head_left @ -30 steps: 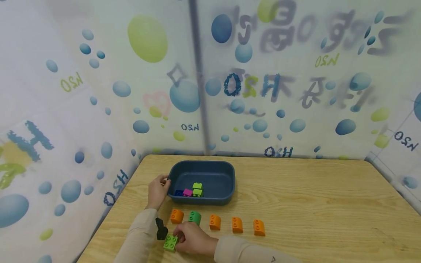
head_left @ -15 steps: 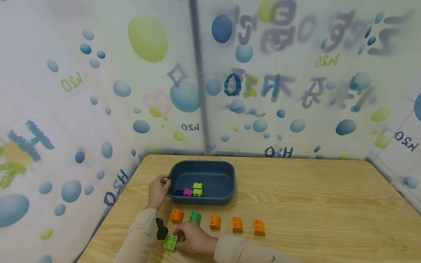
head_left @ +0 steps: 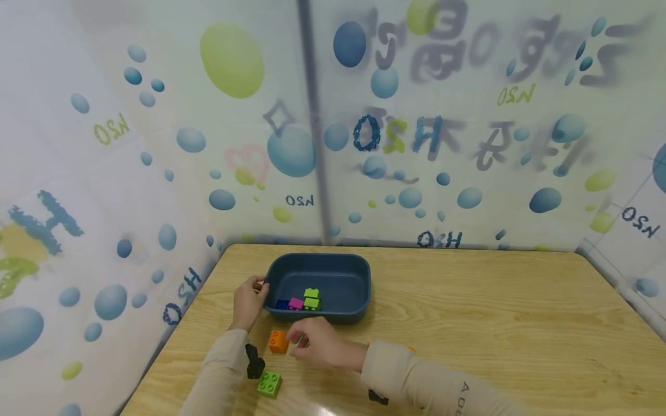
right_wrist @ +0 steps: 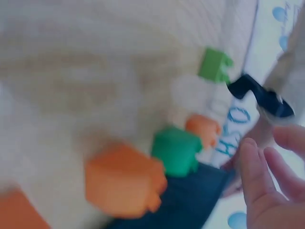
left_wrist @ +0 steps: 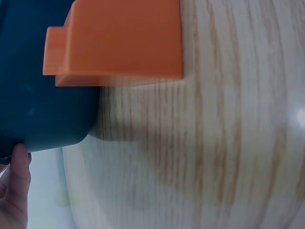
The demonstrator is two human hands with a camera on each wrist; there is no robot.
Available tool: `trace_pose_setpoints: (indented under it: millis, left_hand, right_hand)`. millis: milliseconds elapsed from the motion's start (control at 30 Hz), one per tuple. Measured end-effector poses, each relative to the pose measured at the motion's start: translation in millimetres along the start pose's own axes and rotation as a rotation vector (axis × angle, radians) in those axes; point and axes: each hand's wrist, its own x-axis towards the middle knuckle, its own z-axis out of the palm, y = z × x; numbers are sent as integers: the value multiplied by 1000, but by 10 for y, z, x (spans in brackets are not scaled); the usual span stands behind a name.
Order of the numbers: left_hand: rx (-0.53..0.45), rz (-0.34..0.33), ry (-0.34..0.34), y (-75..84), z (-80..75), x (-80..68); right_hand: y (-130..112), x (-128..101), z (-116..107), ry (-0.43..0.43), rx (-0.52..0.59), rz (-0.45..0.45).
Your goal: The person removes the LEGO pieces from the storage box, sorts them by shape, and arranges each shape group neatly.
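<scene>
My left hand (head_left: 250, 303) grips the left rim of a dark blue tub (head_left: 359, 315); its fingers (left_wrist: 18, 176) show at the tub's corner in the left wrist view. My right hand (head_left: 322, 345) hovers over the row of toy bricks, fingers loosely bent, holding nothing. Just left of its fingertips sits an orange brick (head_left: 278, 341). A darker green brick (right_wrist: 176, 151) and another orange brick (right_wrist: 123, 180) appear in the right wrist view; the hand hides them from the head view. A lime green brick (head_left: 269, 383) lies nearer, beside my left sleeve.
Inside the tub are two lime bricks (head_left: 312, 303), a magenta brick (head_left: 296, 304) and a dark blue brick (head_left: 282, 304). More orange bricks are mostly covered by my right sleeve (head_left: 400, 370). Everything stands on a wooden table (head_left: 494, 306) backed by a patterned curtain (head_left: 468, 144).
My right hand has left the lime brick, moving up and slightly right over the row, and now covers the green brick. The left hand and tub have stayed put.
</scene>
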Motion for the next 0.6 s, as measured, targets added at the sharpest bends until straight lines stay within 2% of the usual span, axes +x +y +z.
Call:
trace_pose_setpoints:
  millis: [233, 367, 500, 600]
  left_hand:
    - [-3, -3, -10, 8, -3, -2]
    - [-2, -3, -6, 11, -2, 0]
    - [1, -10, -5, 6, -1, 3]
    - [-1, 11, 11, -2, -1, 1]
  right_hand:
    - [12, 130, -344, 64, -55, -27]
    - [81, 249, -529, 55, -76, -65]
    - [201, 357, -627, 40, -71, -69]
    - [285, 407, -652, 34, -80, -47]
